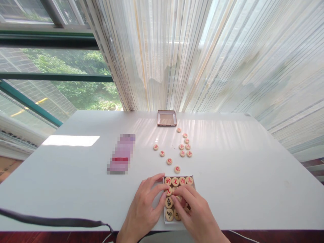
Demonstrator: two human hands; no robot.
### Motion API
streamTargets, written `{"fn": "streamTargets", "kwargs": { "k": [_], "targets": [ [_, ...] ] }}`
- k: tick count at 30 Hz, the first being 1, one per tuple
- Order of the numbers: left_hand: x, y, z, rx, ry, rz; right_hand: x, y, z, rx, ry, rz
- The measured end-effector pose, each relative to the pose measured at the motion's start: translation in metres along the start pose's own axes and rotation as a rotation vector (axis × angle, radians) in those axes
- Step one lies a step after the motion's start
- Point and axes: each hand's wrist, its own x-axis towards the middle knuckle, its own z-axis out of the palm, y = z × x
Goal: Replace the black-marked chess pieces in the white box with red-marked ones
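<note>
A small white box [192, 180] near the table's front edge holds several round wooden chess pieces with red and black characters. My left hand [144, 209] rests against the box's left side, fingers curled onto a red-marked piece [168, 191] inside. Lying over the box's right half, my right hand [196, 212] has its fingertips pressed together on pieces in the middle of the box; what they pinch is hidden. Several loose red-marked pieces [184, 146] lie scattered on the white table [240, 162] beyond the box.
A shallow brown lid or tray [166, 118] sits at the table's far edge by the striped curtain [202, 54]. A blurred pink object [122, 154] lies left of centre. A dark strap [50, 221] crosses the front left edge. A window [50, 77] is at left.
</note>
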Motion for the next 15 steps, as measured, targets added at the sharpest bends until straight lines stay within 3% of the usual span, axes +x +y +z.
{"fn": "streamTargets", "kwargs": {
  "k": [3, 6, 9, 11, 15],
  "targets": [
    [0.000, 0.000, 0.000, 0.005, -0.001, 0.002, 0.006, 0.003, -0.019, -0.013, 0.040, -0.005],
    [0.000, 0.000, 0.001, 0.015, -0.002, -0.003, 0.028, 0.016, -0.044, -0.066, 0.069, -0.027],
    [0.000, -0.001, 0.001, 0.018, 0.010, -0.006, 0.072, 0.040, -0.069, -0.184, 0.091, -0.057],
    [0.000, -0.001, 0.002, 0.012, 0.028, -0.007, 0.108, 0.059, -0.081, -0.248, 0.082, 0.005],
    [-0.001, -0.003, 0.003, -0.014, 0.055, -0.023, 0.169, 0.093, -0.089, -0.288, 0.094, 0.086]
  ]
}}
